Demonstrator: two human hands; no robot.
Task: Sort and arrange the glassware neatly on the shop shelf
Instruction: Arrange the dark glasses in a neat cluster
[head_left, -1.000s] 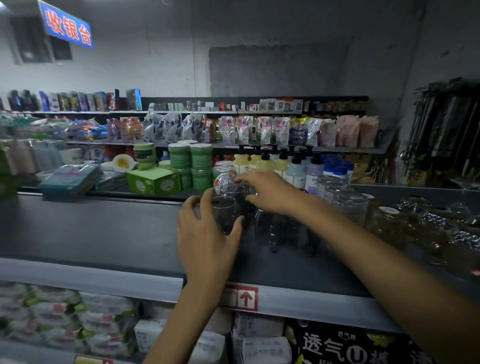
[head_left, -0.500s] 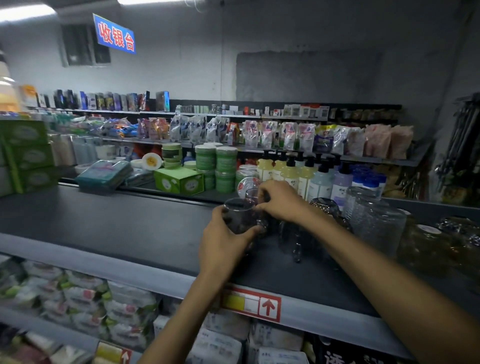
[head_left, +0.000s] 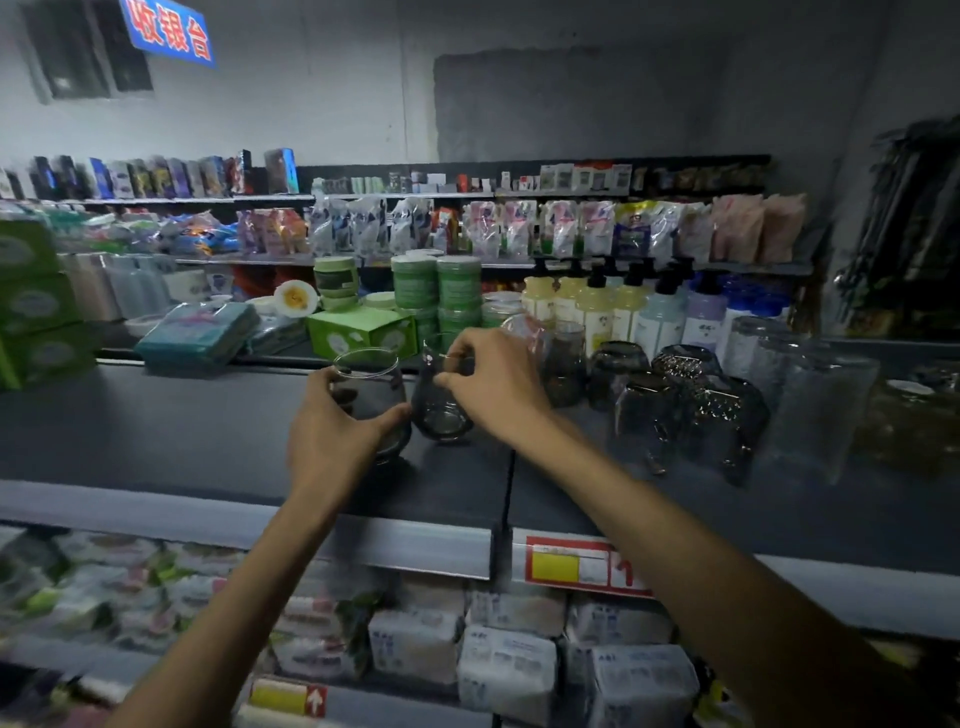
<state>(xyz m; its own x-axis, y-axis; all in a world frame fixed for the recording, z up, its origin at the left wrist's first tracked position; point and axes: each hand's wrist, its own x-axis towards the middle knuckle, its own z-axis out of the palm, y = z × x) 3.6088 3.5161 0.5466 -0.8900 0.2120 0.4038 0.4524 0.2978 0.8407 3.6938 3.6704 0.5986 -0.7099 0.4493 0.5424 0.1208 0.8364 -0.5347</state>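
Two dark tinted glasses stand side by side on the grey shop shelf. My left hand wraps around the left glass, which stands upright. My right hand pinches the rim of the right glass from above. To the right sit more glassware: smoky upturned glasses, a tall dark glass and clear textured tumblers.
Behind the shelf stand pump bottles, green tubs and a green box. A teal pack lies at the back left. Packaged goods fill the shelf below. A red price tag sits on the shelf edge.
Both hands have moved the two dark glasses leftward and toward the front, away from the cluster of glassware. The camera has shifted right and down.
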